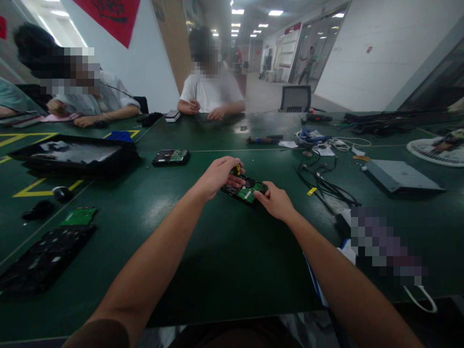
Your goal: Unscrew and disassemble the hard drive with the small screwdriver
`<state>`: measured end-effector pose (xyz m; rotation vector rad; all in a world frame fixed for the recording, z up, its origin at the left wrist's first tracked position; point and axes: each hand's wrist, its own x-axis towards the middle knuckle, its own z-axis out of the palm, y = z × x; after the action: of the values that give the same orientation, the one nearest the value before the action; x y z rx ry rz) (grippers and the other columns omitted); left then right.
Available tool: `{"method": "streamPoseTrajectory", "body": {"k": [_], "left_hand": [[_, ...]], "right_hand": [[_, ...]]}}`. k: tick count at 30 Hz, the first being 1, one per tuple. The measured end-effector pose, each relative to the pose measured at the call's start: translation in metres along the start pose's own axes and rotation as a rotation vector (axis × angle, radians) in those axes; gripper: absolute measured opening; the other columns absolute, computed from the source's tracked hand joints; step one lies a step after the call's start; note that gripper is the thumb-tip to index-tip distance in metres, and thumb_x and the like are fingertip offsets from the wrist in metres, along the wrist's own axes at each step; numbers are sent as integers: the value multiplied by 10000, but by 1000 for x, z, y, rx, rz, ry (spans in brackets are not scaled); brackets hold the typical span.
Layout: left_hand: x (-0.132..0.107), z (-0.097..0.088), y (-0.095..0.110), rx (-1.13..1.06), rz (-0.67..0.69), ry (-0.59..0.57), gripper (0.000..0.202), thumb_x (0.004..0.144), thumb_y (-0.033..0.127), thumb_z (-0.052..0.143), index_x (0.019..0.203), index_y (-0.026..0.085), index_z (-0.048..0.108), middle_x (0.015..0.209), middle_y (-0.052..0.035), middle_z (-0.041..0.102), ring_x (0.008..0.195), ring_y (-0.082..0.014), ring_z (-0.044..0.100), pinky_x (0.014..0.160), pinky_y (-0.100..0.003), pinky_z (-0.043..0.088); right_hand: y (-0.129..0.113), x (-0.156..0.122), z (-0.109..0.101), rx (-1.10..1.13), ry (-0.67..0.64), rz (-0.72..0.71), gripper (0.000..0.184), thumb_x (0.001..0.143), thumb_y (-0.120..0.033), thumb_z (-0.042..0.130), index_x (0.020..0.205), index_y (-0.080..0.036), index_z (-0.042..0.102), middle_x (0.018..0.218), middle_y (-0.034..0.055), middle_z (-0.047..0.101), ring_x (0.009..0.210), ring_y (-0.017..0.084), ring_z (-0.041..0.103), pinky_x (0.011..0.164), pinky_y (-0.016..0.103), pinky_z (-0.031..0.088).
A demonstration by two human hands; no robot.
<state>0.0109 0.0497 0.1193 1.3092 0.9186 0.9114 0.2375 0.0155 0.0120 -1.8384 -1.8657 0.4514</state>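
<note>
A hard drive (248,194) with a green circuit board and black casing lies on the green table in front of me. My right hand (276,200) grips its right end between thumb and fingers. Over the drive's left part, my left hand (223,175) is closed around what looks like a screwdriver (237,169) with a black-and-yellow handle; its tip is hidden. Another hard drive (171,157) lies apart, farther back to the left. At the near left are several black drives (47,258) side by side, with a loose green circuit board (79,216) behind them.
A black tray (78,162) stands at the left. Dark cables (322,179), a grey metal box (402,175) and a white fan grille (438,152) lie to the right. A black cylindrical tool (264,139) lies farther back. Two people sit across the table.
</note>
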Motion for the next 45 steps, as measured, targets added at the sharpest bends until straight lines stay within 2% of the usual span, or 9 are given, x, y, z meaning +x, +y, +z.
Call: {"method": "streamPoseTrajectory", "body": {"k": [8,12,15,18,23,26,31,36,45], "left_hand": [[-2,0,3,12,11,-2,213,965,366,552,969,163,619,1011,-111,723,691,-185,745,571,-268,563],[-2,0,2,14,18,-2,224,964,381,560,962,167,623,1009,-106,724,683,-181,742,566,-268,558],[-2,-1,2,13,22,7,240,963,412,573,961,178,628,1008,-102,728,685,-167,735,568,-257,552],[-3,-2,4,13,45,16,251,962,429,588,953,181,631,1009,-99,724,692,-161,729,571,-254,543],[-2,-3,5,99,113,58,244,931,421,652,946,178,642,995,-80,701,729,-144,706,610,-248,527],[1,-6,0,238,184,96,250,875,403,726,965,178,665,951,-65,691,768,-152,684,656,-266,535],[7,-12,-12,439,313,139,285,835,399,754,992,167,700,986,-77,709,824,-173,656,728,-312,534],[9,-13,-14,511,321,139,274,844,396,732,996,167,716,967,-69,724,820,-175,644,749,-321,508],[4,-11,-9,616,313,155,226,849,379,715,960,181,731,916,-41,720,785,-162,609,721,-291,456]], "right_hand": [[-2,-2,-2,65,12,2,573,969,-551,588,1410,-188,541,782,26,730,749,218,676,632,303,423],[1,0,-6,98,85,-20,514,986,-499,575,1376,-165,575,804,34,735,766,207,679,688,310,450],[11,4,-11,18,204,3,371,999,-401,544,1283,-188,653,866,50,737,805,208,674,746,323,465],[23,9,-15,-143,272,-7,284,978,-253,519,1169,-188,719,1003,93,724,939,234,663,849,348,469],[31,13,-11,-222,162,11,309,950,-189,523,1170,-194,740,1114,117,679,945,227,648,833,336,476],[30,14,-7,-220,103,-52,307,948,-229,564,1202,-197,735,1130,113,667,945,221,634,826,328,481],[32,17,-2,-224,107,-122,359,975,-310,566,1295,-228,706,1141,108,644,988,228,613,836,324,487],[34,19,0,-235,87,-106,327,989,-345,550,1254,-286,733,1136,88,629,984,220,606,770,310,474],[30,20,0,-203,141,-92,247,980,-303,561,1101,-247,769,1063,78,653,940,214,627,767,323,465]]}}
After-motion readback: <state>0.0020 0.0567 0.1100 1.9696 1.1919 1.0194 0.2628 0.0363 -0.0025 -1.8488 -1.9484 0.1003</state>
